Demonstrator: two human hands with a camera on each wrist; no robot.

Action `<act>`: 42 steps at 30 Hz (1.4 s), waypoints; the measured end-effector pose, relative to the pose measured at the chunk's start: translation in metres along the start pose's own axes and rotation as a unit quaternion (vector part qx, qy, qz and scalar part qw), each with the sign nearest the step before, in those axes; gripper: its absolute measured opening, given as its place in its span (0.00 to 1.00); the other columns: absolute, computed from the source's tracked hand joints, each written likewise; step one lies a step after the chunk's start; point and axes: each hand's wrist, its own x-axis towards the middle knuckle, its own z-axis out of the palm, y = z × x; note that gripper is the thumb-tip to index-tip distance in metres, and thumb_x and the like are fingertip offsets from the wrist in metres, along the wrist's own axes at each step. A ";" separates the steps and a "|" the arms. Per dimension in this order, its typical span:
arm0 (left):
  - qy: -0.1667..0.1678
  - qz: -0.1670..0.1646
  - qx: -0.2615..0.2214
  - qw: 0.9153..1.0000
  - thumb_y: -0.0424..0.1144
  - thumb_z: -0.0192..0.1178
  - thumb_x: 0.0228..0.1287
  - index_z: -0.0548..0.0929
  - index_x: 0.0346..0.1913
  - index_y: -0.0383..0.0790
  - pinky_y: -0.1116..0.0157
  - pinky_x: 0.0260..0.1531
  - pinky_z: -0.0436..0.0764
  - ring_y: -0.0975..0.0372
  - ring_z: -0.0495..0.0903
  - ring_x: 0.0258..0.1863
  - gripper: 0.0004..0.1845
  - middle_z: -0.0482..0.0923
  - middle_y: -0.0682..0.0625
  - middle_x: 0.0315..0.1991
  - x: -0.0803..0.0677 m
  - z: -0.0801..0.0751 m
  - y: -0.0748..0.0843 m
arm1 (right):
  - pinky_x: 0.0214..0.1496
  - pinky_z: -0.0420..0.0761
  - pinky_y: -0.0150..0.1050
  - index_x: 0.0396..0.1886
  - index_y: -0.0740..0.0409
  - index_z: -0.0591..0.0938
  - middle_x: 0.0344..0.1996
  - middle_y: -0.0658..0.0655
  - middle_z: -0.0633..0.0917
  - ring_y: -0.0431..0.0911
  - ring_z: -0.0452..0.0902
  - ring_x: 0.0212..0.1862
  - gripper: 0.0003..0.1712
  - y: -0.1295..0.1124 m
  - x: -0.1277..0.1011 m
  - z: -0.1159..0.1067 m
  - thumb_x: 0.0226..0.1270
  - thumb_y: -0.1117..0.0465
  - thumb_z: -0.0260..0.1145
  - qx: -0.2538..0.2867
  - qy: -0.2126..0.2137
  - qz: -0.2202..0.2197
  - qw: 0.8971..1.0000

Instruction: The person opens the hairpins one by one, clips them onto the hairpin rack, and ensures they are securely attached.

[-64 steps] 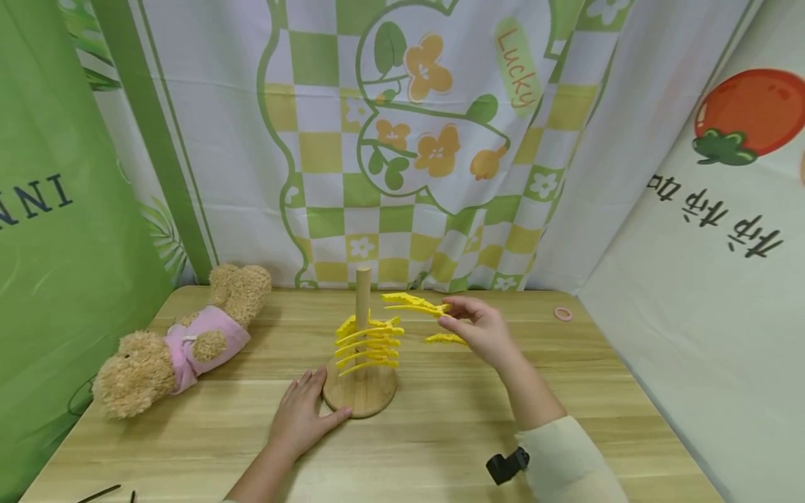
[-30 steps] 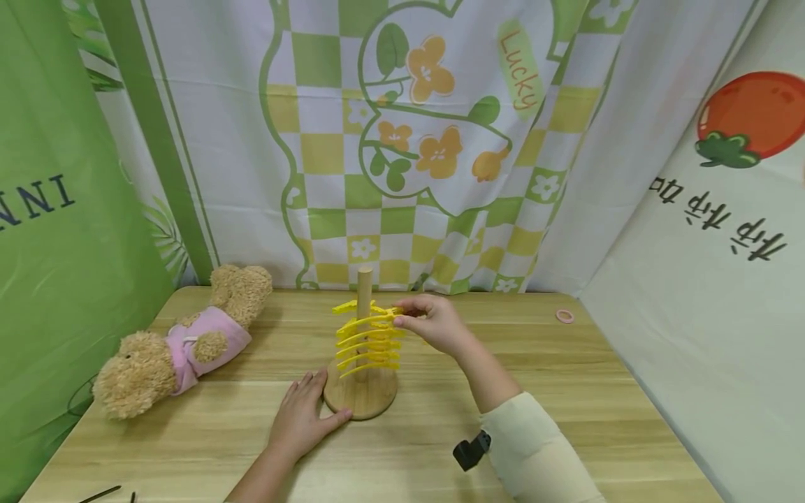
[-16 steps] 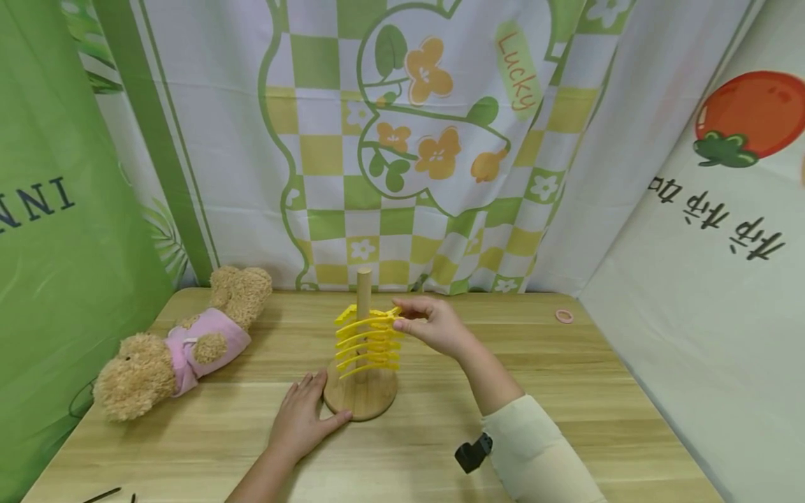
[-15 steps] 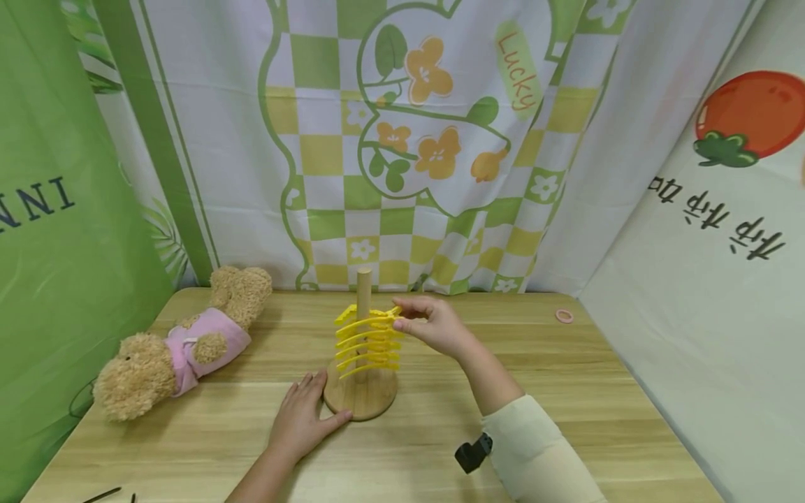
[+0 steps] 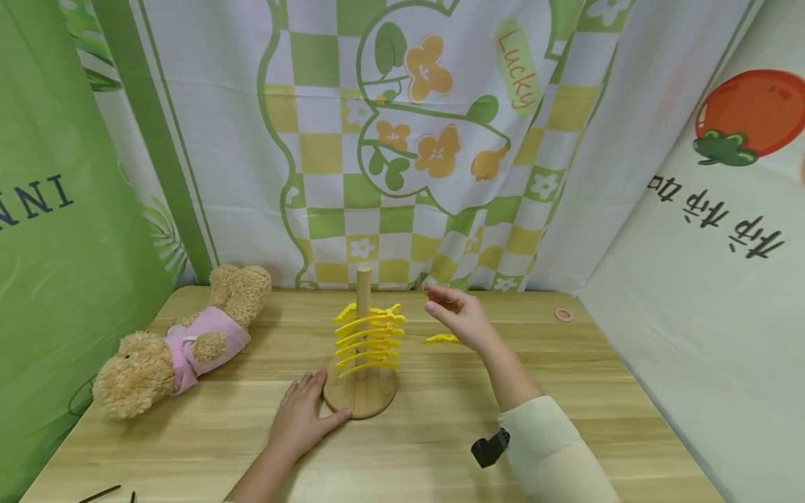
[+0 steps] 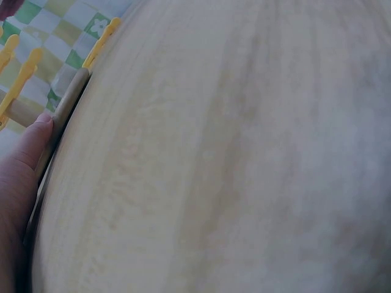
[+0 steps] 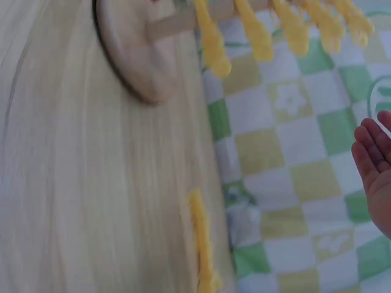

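A wooden stand (image 5: 360, 398) with a round base and an upright post stands mid-table. Several yellow alligator hair clips (image 5: 370, 342) are clamped on its post, one above another. My left hand (image 5: 302, 416) rests with spread fingers at the base's left edge; the left wrist view shows its thumb (image 6: 38, 137) touching the rim. To the right of the post, my right hand (image 5: 465, 320) is in the air, fingers loosely bent and holding nothing. Below it a single yellow hair clip (image 5: 443, 339) lies on the table, also visible in the right wrist view.
A teddy bear (image 5: 182, 342) in a pink top lies on the table's left side. A pink ring (image 5: 563, 315) is near the back right corner. Thin dark sticks (image 5: 103, 493) show at the front left. Printed curtains (image 5: 415, 140) hang behind the table.
The right hand brought a yellow hair clip to the post, where it now sits topmost. That hand then let go and moved right. The left hand stayed put.
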 end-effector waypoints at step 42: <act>0.001 -0.005 -0.003 1.000 0.72 0.51 0.40 0.59 0.63 0.41 0.52 0.65 0.50 0.52 0.55 0.64 0.51 0.61 0.46 0.63 0.001 0.001 0.001 | 0.57 0.70 0.46 0.55 0.61 0.70 0.52 0.61 0.73 0.52 0.68 0.54 0.30 0.142 -0.012 -0.022 0.52 0.58 0.64 -0.139 0.023 0.186 0.972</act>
